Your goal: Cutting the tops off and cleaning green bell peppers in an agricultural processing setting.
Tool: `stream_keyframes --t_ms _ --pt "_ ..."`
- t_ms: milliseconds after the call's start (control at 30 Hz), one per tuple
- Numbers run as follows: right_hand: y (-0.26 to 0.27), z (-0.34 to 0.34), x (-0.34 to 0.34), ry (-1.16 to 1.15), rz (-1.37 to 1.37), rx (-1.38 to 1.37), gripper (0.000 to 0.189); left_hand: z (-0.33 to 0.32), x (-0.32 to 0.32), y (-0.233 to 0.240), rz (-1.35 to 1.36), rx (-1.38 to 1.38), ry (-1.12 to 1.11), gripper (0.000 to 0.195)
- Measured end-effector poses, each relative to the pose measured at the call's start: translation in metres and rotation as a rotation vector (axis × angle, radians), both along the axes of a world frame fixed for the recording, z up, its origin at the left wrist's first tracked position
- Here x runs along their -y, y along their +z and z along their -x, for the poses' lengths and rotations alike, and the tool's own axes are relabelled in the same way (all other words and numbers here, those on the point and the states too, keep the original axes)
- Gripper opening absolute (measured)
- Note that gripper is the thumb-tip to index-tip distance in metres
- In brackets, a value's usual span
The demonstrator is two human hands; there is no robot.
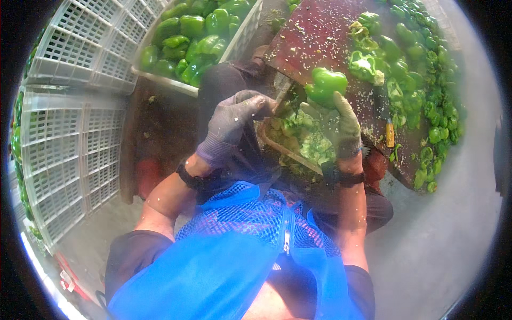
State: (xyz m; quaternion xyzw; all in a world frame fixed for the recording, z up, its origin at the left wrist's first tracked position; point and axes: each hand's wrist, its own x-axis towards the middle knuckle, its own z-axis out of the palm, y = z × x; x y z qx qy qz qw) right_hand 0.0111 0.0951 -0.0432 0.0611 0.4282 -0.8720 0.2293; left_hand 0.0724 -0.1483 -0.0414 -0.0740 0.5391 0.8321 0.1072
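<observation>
My right hand point(346, 124), in a pale, dirty knit glove, holds a green bell pepper point(326, 86) at the edge of a dark red board. My left hand point(236, 124), in a greyish purple glove, is raised over my left thigh with its fingers curled. Whether something small sits between its fingertips cannot be told. Between and below the hands is a container of pepper cores and scraps point(306, 134). Cut pepper pieces with pale insides point(363, 66) lie on the board point(294, 52), which is strewn with seeds. A knife with a yellow handle point(389, 134) rests there too.
A white plastic crate point(244, 30) full of whole green peppers point(196, 40) stands at the upper left. White slatted crates point(72, 120) are stacked along the left side. Many green peppers point(436, 92) cover the board's far right side. Grey floor point(436, 240) shows at the right.
</observation>
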Motion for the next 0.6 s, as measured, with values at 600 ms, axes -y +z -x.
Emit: stream_keyframes --t_ms 600 --pt "0.044 -0.022 0.024 0.250 -0.387 -0.151 0.052 -0.010 0.009 0.066 1.132 -0.763 -0.030 0.085"
